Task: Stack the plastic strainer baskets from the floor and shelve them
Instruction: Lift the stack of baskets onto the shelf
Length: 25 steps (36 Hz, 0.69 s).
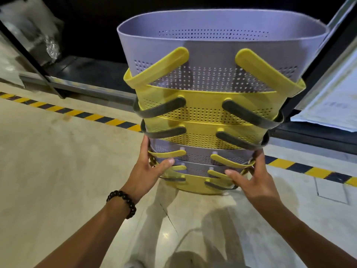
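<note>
Nested stack of perforated plastic strainer baskets [208, 105], lavender-grey and yellow, with yellow and dark grey folded handles, held up off the pale concrete floor [58, 161] between both hands. Topmost basket is lavender-grey with yellow handles; two yellow baskets with dark handles sit below it, then two lavender-grey ones, then a yellow basket at the bottom (exact count lower down is hard to read).

Left hand [148, 171] grips the stack's lower left side, fingers wrapped round the edge, thumb pressed on the front wall. A dark beaded bracelet [121, 203] sits on that wrist.

Right hand [255, 178] grips the stack's lower right side, fingers curled behind, thumb lying across the front.

Behind the stack, a dark shelf opening with a black metal frame [48, 74]. A yellow-and-black hazard stripe [77, 113] runs along the floor, passing behind the stack's lower half. Right of the stack, pale flat cardboard sheets [332, 105] lie on a low ledge.
</note>
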Each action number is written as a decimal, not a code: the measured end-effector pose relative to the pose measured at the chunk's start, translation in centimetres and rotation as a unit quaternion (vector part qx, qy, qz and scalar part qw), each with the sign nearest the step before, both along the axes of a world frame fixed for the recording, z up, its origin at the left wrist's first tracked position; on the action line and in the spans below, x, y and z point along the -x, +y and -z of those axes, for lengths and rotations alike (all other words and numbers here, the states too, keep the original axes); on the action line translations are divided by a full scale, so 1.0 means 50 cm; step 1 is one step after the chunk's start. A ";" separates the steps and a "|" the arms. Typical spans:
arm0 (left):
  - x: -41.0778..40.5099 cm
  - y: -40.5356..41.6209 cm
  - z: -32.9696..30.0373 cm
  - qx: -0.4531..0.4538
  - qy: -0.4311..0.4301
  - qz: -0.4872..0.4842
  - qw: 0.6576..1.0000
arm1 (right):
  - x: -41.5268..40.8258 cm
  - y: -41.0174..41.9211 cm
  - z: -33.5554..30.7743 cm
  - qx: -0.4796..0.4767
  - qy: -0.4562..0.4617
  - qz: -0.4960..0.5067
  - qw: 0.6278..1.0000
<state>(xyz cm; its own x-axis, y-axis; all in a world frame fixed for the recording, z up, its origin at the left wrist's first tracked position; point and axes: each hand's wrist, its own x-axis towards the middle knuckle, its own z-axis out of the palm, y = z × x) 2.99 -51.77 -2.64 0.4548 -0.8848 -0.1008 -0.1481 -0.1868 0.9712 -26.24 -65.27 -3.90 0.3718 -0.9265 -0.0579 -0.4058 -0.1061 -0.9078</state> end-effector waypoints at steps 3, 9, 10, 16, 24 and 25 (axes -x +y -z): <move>0.003 0.018 -0.001 0.009 -0.004 -0.003 1.000 | -0.001 0.020 0.008 0.004 -0.014 -0.003 1.000; 0.008 0.057 -0.052 0.026 -0.001 -0.011 1.000 | -0.015 0.041 -0.034 0.027 -0.042 -0.025 0.998; 0.008 0.061 -0.070 0.029 -0.003 -0.014 0.999 | -0.017 0.041 -0.048 0.032 -0.049 -0.028 0.998; 0.000 0.049 -0.201 0.067 -0.029 -0.029 0.997 | -0.033 0.016 -0.169 0.053 -0.082 -0.026 0.995; -0.018 -0.036 -0.363 0.109 -0.027 -0.050 0.992 | -0.045 -0.084 -0.356 0.116 -0.081 -0.045 0.989; -0.021 -0.049 -0.375 0.114 -0.031 -0.050 0.992 | -0.049 -0.099 -0.369 0.123 -0.081 -0.048 0.988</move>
